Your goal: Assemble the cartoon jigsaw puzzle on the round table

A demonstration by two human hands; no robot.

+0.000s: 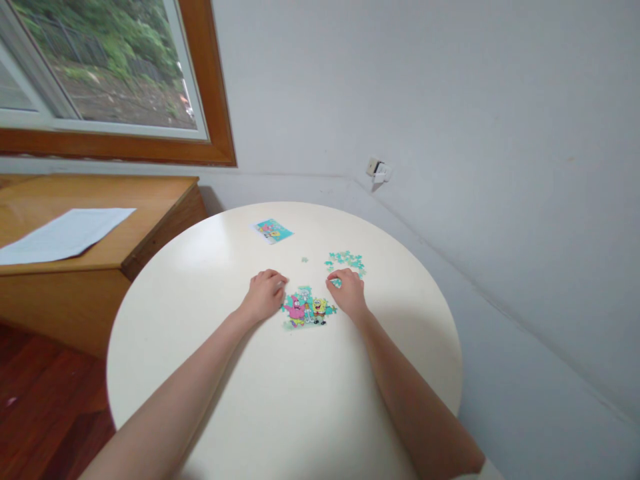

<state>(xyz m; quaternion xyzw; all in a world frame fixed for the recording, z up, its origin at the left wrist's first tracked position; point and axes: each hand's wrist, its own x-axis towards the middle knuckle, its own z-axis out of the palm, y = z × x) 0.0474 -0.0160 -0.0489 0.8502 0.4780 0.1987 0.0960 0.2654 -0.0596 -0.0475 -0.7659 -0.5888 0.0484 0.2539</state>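
A partly joined jigsaw puzzle (pixel 306 311) lies flat on the round table, showing a pink starfish figure, a pale figure and a yellow square one. Beside its upper left edge rests my left hand (pixel 265 295), with the fingers curled and closed; whether a piece is between the fingertips is not clear. My right hand (pixel 349 292) is above the puzzle's right side, thumb and forefinger pinched together. Anything in that pinch is too small to make out. Just beyond it are loose teal puzzle pieces (pixel 346 259), partly hidden by the hand. One single puzzle piece (pixel 305 260) lies apart from them.
A small picture card (pixel 273 231) with the same figures lies toward the far side of the white table (pixel 200 373). At left stands a wooden ledge (pixel 165 200) bearing a white sheet (pixel 70 233). A plug in a socket (pixel 380 171) sticks out from the wall.
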